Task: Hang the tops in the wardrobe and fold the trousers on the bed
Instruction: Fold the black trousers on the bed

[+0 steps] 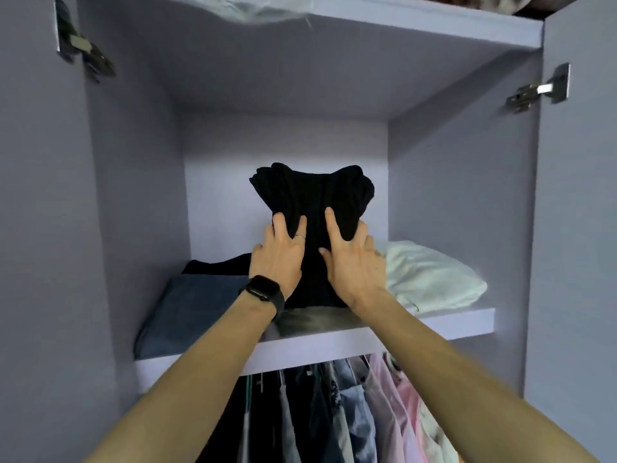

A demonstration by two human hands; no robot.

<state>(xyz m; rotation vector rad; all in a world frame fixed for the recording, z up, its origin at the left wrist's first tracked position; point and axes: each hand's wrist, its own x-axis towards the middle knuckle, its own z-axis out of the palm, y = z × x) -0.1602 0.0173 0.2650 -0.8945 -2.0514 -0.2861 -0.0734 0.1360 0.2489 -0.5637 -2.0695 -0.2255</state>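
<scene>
Both hands reach into the open wardrobe (460, 182) and hold a folded black garment (312, 195) on the middle shelf (334, 342). Its near end rests on the shelf, while its far end rises up in front of the back wall.

The left hand (277, 262) lies on the garment's left side with its fingers (278, 223) spread and their tips bent into the cloth. It wears a ring (299, 236), and there is a black watch (262, 290) on the wrist. The right hand (354, 262) grips the right side – one finger lies straight up the front and the others curl round the edge.

To the left on the same shelf lies a folded blue-grey garment (187, 309), with a darker piece (217, 265) behind it. To the right, just beside the right hand, sits a pale pillow-like bundle (430, 279).

Below the shelf hang clothes (334, 412) – dark, blue, pale and pink – packed close together. A metal hinge (83, 51) shows on the left wall and another hinge (537, 90) on the right. Crumpled clear plastic (253, 8) lies on the shelf above.
</scene>
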